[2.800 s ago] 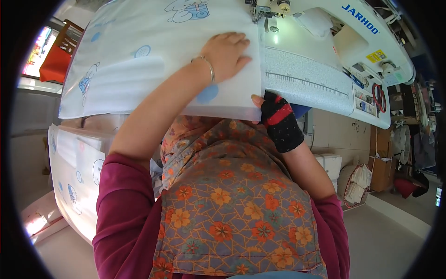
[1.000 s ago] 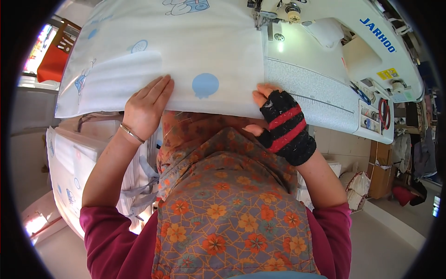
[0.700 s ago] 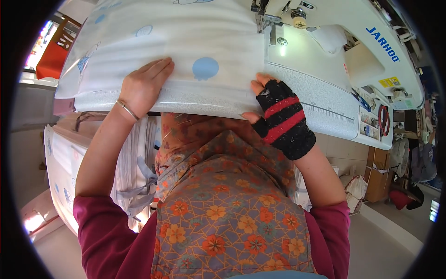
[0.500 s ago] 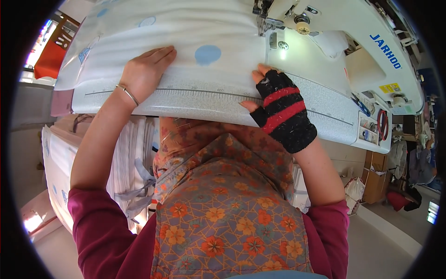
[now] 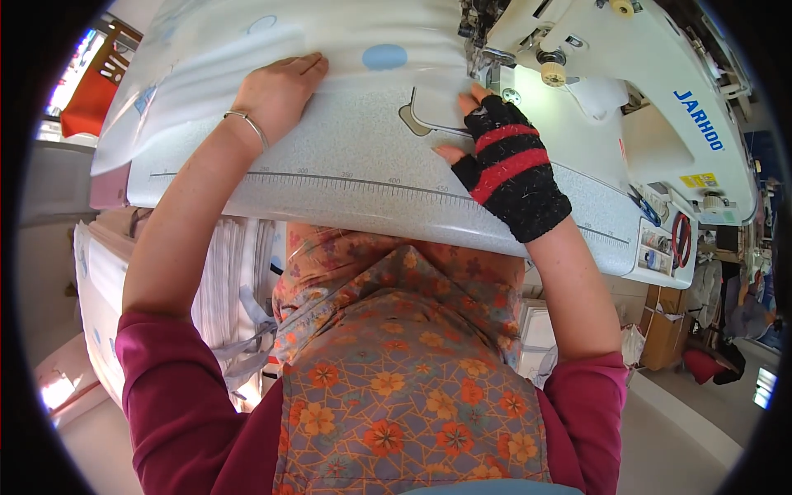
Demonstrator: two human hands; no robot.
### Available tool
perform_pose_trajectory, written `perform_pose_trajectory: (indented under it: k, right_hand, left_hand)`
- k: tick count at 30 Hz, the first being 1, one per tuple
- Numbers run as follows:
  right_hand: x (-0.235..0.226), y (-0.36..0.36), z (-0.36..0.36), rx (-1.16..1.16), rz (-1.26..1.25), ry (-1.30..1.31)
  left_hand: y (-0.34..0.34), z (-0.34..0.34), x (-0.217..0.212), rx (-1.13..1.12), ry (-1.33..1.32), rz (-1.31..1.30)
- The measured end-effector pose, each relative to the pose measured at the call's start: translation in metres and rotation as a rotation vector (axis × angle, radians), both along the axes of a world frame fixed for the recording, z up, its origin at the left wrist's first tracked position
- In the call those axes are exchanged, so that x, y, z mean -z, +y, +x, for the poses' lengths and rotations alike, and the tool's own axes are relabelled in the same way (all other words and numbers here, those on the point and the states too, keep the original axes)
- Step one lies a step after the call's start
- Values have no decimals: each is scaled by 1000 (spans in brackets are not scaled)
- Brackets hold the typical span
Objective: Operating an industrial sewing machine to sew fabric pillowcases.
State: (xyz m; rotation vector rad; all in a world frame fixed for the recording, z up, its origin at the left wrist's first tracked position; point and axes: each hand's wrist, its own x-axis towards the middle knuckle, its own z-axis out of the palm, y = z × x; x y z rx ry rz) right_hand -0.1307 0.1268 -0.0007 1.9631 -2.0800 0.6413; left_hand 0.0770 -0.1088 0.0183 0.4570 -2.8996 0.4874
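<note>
The white fabric, smooth and printed with pale blue dots, lies across the far part of my speckled grey sewing table, its near edge running to the needle of the white sewing machine. My left hand presses flat on that edge, fingers spread, gripping nothing. My right hand, in a fuzzy black-and-red fingerless glove, rests fingertips down beside the needle, holding nothing. A stack of white folded cloth sits below the table.

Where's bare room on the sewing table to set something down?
Bare strip of grey table between left hand and gloved right hand, fabric above, ruler marks below. Crowded: the sewing machine by the right fingertips, and the far right corner with small items.
</note>
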Motion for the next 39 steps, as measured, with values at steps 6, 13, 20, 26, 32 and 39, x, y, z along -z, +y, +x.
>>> perform_pose_trajectory:
  k: [6, 13, 20, 26, 32, 39]
  right_hand:
    - [-6, 4, -1, -3, -43, -26]
    - [-13, 36, 29, -53, -190, -339]
    - [-13, 73, 81, -143, -196, -603]
    - [-11, 77, 89, -186, -125, -717]
    - [5, 73, 109, -203, 213, -1288]
    - [43, 50, 120, -252, 403, -2084]
  left_hand:
    - [46, 0, -21, -85, -195, -10]
    - [112, -22, -68, 20, -868, 244]
    - [126, -17, -73, 100, -725, 280]
    - [102, -13, -61, 51, -616, 193]
    - [119, -28, -77, 195, -735, 251]
    - [75, -90, -83, 275, -474, 385]
